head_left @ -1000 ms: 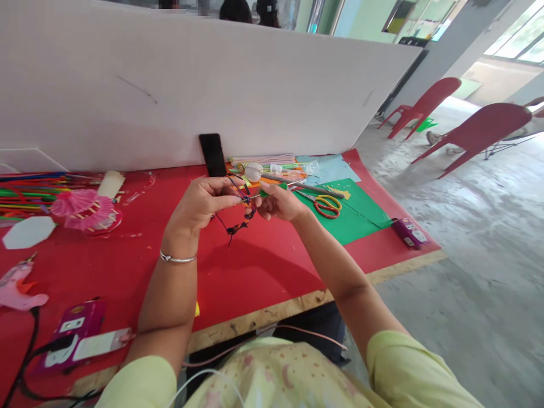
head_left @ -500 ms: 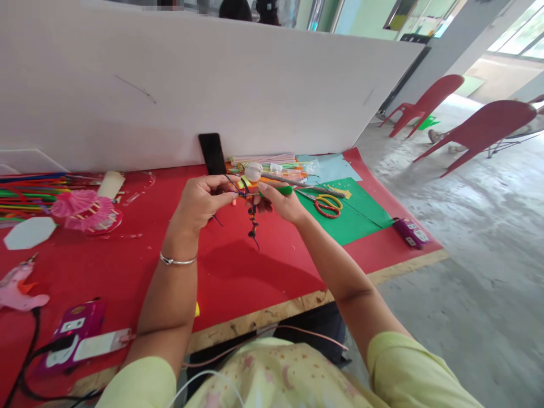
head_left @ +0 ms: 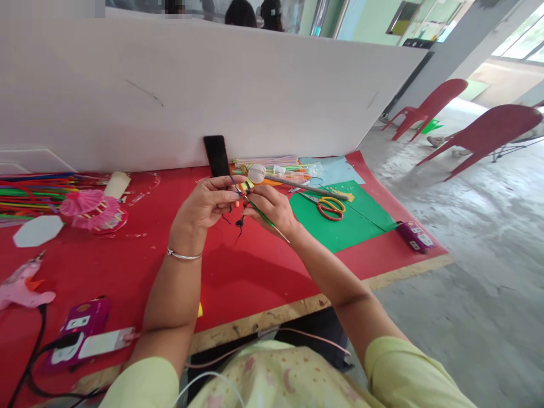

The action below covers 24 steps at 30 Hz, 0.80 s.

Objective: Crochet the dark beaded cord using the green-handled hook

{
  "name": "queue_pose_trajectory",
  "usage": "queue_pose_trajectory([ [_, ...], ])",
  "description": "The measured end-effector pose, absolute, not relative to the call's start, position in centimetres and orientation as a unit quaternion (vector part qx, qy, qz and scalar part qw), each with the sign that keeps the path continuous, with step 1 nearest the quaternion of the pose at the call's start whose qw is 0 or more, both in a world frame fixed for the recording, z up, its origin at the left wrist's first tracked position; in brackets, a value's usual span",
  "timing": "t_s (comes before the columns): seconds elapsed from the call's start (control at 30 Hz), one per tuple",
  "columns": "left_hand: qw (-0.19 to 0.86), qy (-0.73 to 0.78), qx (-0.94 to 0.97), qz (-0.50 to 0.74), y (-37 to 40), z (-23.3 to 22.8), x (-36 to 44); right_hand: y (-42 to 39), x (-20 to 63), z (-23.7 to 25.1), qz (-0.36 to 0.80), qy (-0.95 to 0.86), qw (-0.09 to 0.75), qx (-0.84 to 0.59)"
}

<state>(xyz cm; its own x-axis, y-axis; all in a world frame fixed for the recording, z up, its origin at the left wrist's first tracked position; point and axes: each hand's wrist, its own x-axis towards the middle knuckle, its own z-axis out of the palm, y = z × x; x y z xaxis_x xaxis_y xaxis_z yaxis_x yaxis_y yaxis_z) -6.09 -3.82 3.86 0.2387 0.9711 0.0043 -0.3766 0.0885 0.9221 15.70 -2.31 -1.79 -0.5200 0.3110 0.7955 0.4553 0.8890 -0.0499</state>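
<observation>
Red-covered desk, white partition board behind. Left hand fingers pinch dark knotted thread; right hand fingers grip thin green stick, above desk, left of yellow-and-red-handled scissors.

Bright daylight from windows at right, soft shadows, wide-angle bending at edges, sharp focus
</observation>
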Motion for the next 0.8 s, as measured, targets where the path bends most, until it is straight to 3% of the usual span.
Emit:
queue_pose_trajectory([
  [0.2, 0.594, 0.394, 0.464, 0.526, -3.8, 4.0, -6.1, -2.5, 17.3, 0.3, -0.131, -0.891, 0.371, -0.228],
  [0.33, 0.576, 0.406, 0.485, 0.518, -3.6, 3.7, -5.9, -3.2, 18.0, 2.0, -0.084, -0.904, 0.373, -0.193],
  [0.5, 0.598, 0.400, 0.500, 0.482, -3.4, 3.5, -6.0, -3.8, 18.7, 3.4, 0.075, -0.890, 0.413, -0.175],
  [0.8, 0.629, 0.349, 0.492, 0.490, -3.8, 3.6, -5.4, -4.0, 18.0, 1.4, 0.500, -0.713, 0.411, -0.270],
])
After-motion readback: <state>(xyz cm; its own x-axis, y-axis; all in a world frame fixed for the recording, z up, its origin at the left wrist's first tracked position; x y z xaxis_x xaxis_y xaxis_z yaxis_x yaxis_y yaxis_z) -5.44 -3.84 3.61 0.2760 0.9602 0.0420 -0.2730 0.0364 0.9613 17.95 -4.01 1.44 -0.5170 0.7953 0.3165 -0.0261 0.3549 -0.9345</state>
